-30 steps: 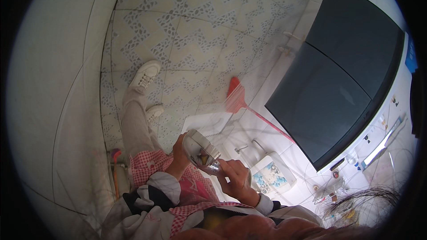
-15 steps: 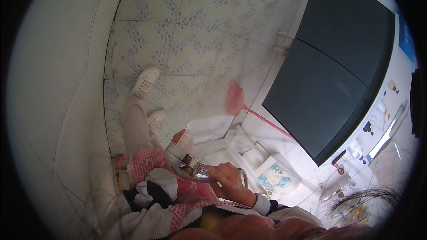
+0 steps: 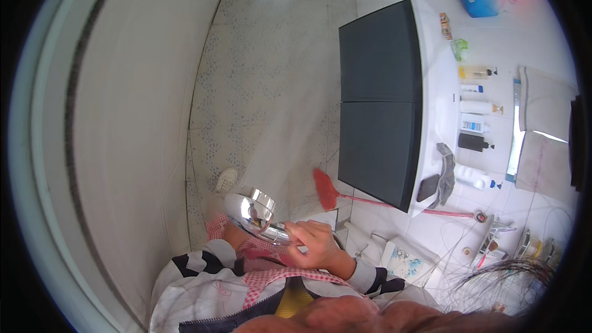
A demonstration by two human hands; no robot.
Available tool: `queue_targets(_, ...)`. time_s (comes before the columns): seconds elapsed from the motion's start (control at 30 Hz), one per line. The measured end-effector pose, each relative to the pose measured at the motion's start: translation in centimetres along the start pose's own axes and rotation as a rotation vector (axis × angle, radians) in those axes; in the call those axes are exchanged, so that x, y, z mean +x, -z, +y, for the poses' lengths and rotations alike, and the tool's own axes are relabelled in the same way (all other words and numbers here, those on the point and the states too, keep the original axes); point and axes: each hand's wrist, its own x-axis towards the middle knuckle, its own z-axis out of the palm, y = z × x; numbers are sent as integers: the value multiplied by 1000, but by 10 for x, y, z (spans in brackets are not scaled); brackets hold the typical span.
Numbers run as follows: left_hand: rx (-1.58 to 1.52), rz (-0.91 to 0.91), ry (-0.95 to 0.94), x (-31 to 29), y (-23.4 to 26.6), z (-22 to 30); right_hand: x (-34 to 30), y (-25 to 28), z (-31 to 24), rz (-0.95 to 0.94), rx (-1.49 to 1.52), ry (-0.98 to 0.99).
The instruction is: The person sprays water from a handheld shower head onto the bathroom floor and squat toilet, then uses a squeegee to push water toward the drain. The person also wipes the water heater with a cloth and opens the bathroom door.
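In the head view, your right hand curls firmly around a chrome shower head at lower centre, spray crossing the floor toward the frame's top. Your left hand is mostly hidden behind it, its grip impossible to tell.

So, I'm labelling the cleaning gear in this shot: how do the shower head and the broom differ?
The shower head is shiny silver, while the broom is red. The shower head is gripped in the right hand, whereas no hand holds the broom. The shower head's handle looks short; the broom's is long and thin. Both have a handle with a wider head at one end.
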Motion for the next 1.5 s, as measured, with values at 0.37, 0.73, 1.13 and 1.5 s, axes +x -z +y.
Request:
queue_targets(0.37,287,7,-228,47,125,178,23,127,-112,171,-166,297)
queue_targets(0.73,234,5,-56,55,166,169,33,196,-155,336,-366,257)
queue_targets(1.13,207,53,-27,70,160,113,39,276,-177,675,-88,64)
queue_targets(1.5,97,132,-57,74,165,102,23,267,-160,770,-284,181)
